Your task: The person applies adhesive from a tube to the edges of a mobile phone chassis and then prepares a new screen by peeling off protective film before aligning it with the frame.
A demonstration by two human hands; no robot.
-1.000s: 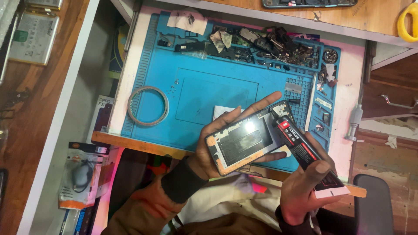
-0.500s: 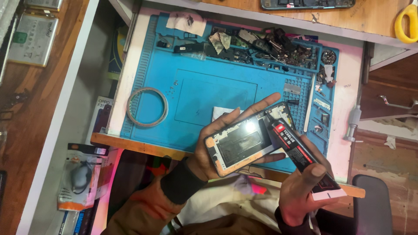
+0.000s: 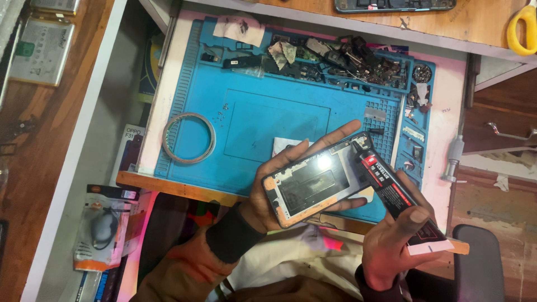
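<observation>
- left hand is closed around a phone frame, held face-up above the near edge of the worktop.
- right hand is clamped on a black-and-red adhesive tube; its nozzle is seen touching the frame's upper right corner.
- hands are held close together, joined only through tube and frame.
- step judged in hand: a bead of adhesive being laid along the frame's rim, apparently at the start of a run.
- the move to follow is judged to call for steady, light squeezing and a slow trace along the edge, with the frame kept level.
- a blue repair mat lies beneath; a ring of wire or tape rests on its left part.
- small loose parts are heaped along the mat's far edge.
</observation>
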